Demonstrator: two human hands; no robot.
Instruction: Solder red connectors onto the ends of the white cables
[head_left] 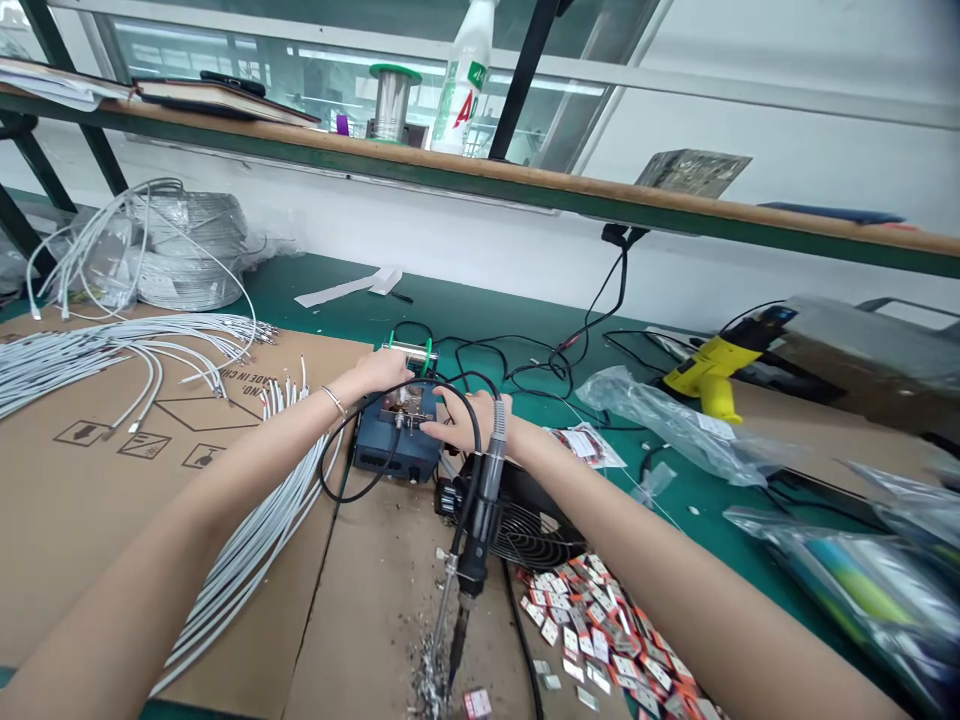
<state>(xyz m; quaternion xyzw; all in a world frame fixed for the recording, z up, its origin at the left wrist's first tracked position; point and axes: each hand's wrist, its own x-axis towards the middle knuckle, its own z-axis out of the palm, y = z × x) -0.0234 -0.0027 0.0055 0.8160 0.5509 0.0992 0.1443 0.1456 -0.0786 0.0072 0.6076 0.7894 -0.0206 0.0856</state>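
Left hand (379, 372) rests open-fingered on the blue solder station (397, 438) mid-bench, by the white cables (247, 545); right hand (465, 415), fingers curled on its front fitting, should work gently, clear of the soldering iron (480, 520) hanging below.

We see a small blue fixture box (396, 440) with a metal clamp on top, upright at the cardboard-covered surface's middle.

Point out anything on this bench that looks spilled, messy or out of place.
Metal scraps lie scattered on the cardboard beneath the soldering iron. Small red-and-white parts spread loosely beside the fan. Both hands, left hand and right hand, rest on the blue unit.
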